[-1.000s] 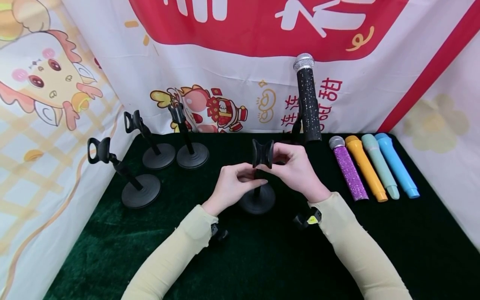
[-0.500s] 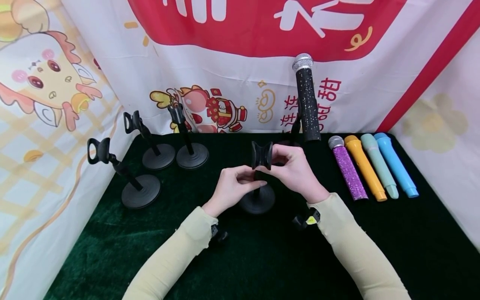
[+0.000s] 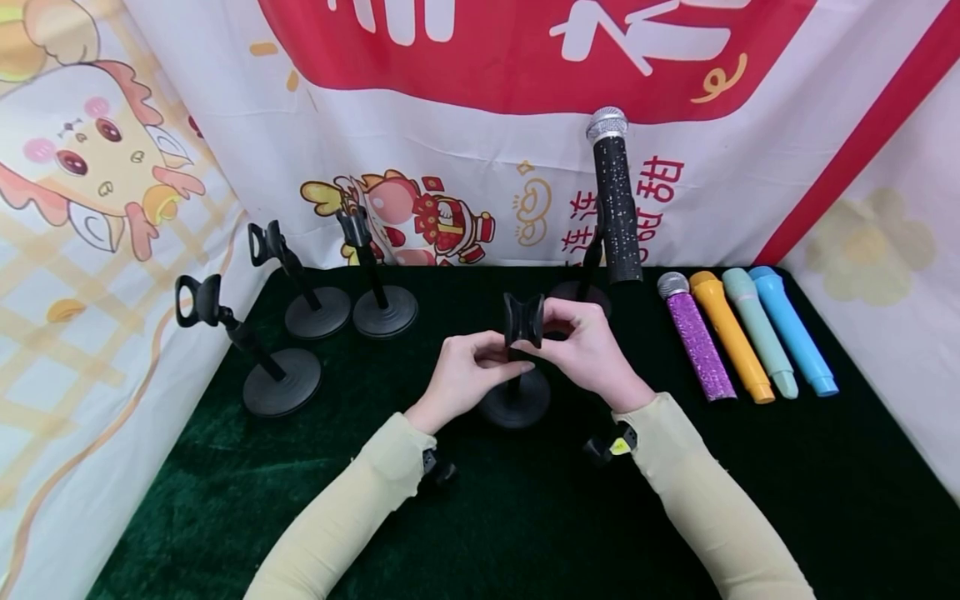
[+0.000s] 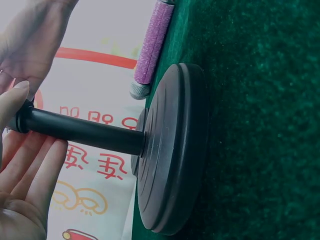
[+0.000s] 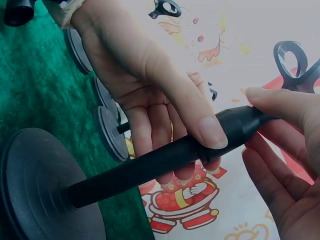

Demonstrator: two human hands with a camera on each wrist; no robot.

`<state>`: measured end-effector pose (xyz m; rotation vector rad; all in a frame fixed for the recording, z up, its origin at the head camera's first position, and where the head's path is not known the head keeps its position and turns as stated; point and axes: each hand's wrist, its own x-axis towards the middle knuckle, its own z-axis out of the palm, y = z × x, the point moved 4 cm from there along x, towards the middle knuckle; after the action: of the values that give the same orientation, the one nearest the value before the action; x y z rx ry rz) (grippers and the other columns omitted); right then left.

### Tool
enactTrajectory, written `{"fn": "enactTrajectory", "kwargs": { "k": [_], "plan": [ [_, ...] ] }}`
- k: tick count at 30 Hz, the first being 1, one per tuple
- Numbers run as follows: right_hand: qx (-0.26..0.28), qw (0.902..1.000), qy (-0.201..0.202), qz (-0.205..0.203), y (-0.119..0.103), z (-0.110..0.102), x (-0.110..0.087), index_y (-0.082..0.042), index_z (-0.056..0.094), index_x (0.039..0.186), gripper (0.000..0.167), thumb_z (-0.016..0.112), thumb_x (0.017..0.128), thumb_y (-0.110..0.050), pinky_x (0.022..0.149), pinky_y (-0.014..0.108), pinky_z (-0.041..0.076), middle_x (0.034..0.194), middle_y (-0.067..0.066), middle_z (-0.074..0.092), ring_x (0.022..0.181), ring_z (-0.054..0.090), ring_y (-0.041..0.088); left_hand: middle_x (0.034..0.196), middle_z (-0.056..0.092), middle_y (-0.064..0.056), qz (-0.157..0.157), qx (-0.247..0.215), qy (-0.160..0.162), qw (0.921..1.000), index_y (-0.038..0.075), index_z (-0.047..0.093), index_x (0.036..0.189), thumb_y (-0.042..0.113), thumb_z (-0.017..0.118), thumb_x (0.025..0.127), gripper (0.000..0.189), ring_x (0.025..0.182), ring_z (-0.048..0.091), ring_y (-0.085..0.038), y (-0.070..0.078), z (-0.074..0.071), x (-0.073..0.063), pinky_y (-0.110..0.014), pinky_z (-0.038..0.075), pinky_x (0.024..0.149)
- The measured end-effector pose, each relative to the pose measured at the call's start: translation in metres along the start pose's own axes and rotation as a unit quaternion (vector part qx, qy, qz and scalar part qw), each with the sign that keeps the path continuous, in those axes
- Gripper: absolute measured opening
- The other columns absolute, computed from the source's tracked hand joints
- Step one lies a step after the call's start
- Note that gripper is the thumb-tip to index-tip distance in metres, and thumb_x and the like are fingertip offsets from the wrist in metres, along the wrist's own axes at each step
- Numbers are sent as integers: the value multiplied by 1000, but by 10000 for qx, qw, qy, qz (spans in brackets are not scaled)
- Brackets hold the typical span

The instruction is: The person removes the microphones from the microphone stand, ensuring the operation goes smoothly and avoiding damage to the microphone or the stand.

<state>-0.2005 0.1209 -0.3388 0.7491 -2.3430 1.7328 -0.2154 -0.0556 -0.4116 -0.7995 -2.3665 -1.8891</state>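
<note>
A black desktop microphone stand [image 3: 516, 404] stands upright on the green cloth in front of me, its round base flat on the cloth. My left hand [image 3: 467, 375] holds the stand's pole at the collar, thumb on one side and fingers on the other. Higher up, my right hand [image 3: 592, 346] pinches the narrow neck just under the microphone clip [image 3: 523, 321]. In the right wrist view, the left thumb presses the collar [image 5: 232, 130], and the right fingers lie round the neck above it. The left wrist view shows the bare pole [image 4: 87, 131] and the base [image 4: 172, 150].
Three more stands with clips, including one nearer stand [image 3: 281, 382], are at the left. Behind my right hand, a black speckled microphone [image 3: 618, 200] sits in another stand. Purple [image 3: 699, 342], orange [image 3: 733, 337], pale green [image 3: 761, 333] and blue [image 3: 795, 329] microphones lie at the right.
My right hand and the clip have moved slightly down toward the left hand, uncovering more of the rear stand's base. The left hand keeps its place on the pole.
</note>
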Motion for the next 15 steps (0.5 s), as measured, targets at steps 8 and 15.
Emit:
{"fn": "enactTrajectory", "kwargs": {
  "k": [8,15],
  "plan": [
    [42,10000,-22,1,-17,1,-3,-3,73,92,9,80,87,0,85,40,58,89,3,72,90,67,20,98,75,3,12,22,19,10000,20,77,106,28,81,90,18,85,73,-13,-1,1,-1,-31,61,75],
    [-189,9998,-64,49,-22,-1,0,-4,74,93,10,81,87,-1,83,49,57,88,2,72,87,68,16,102,75,-2,-18,-5,-7,10000,21,76,108,29,80,91,19,87,73,-13,1,1,0,-31,61,76]
  ]
}}
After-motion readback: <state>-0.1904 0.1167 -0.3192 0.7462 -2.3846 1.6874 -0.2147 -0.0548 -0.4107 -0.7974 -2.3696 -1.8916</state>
